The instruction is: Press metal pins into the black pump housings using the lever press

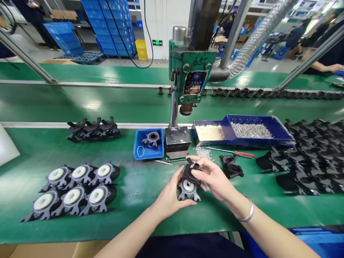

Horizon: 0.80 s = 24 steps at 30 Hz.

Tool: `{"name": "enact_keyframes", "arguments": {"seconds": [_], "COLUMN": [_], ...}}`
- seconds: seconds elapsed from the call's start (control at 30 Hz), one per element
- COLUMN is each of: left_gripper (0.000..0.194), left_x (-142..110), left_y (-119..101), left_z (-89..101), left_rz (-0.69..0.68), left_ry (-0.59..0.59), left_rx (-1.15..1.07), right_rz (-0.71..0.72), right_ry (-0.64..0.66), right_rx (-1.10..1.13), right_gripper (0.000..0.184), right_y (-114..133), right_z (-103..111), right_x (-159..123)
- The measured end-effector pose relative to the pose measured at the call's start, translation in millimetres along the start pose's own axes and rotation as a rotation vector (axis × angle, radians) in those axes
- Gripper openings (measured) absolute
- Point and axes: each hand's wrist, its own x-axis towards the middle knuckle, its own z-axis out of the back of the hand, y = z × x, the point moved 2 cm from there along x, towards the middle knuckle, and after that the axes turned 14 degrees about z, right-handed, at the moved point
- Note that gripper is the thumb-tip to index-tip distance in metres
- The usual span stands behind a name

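As seen from the head camera, a worker's two bare hands meet over a black motor housing (189, 195) near the front of a green tabletop (131, 186). The left hand (170, 196) cradles it, fingers curled against its left side and thumb along its near edge, the pale round centre facing up between them. The right hand (214, 178), a silver bangle at its wrist, has its fingers clamped on a black spouted cover (189, 175) at the housing's far side; whether the two parts touch cannot be told. Just beyond stands a green hand press (190, 71), with a blue tray (135, 145) beside its base. Six housings with white inserts (97, 196) sit in two rows at left. Beyond the right hand, small silver rings (203, 153) lie scattered near a red-handled screwdriver (245, 154) and a dark blue bin of metal pins (278, 132).
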Motion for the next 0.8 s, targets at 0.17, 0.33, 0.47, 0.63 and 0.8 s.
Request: {"name": "enact_keyframes", "arguments": {"seconds": [0.17, 0.33, 0.47, 0.63, 0.8], "left_gripper": [0.116, 0.117, 0.117, 0.079, 0.071], "left_x": [0.3, -0.4, -2.3, -1.5, 1.2], "left_y": [-2.0, -0.4, 4.8, 5.0, 1.3], "left_z": [-1.6, -3.0, -5.1, -6.5, -4.1], "left_rz": [-0.002, -0.019, -0.139, -0.302, -0.364], "left_ry": [-0.012, -0.005, -0.066, -0.072, -0.070], "left_rx": [0.016, 0.041, 0.111, 0.186, 0.155], "right_rz": [0.007, 0.294, 0.368, 0.257, 0.238], "right_ry": [0.046, 0.170, 0.226, 0.166, 0.187], "right_rx": [-0.126, -0.529, -0.748, -0.719, -0.718], "right_gripper": [0.023, 0.009, 0.015, 0.024, 0.029], "right_y": [-10.4, 1.6, -2.2, -21.4, -24.1], "right_z": [-0.2, -0.7, -3.3, -2.7, -2.5], "right_x": [-2.8, -15.8, -26.4, -30.9, -33.4]}}
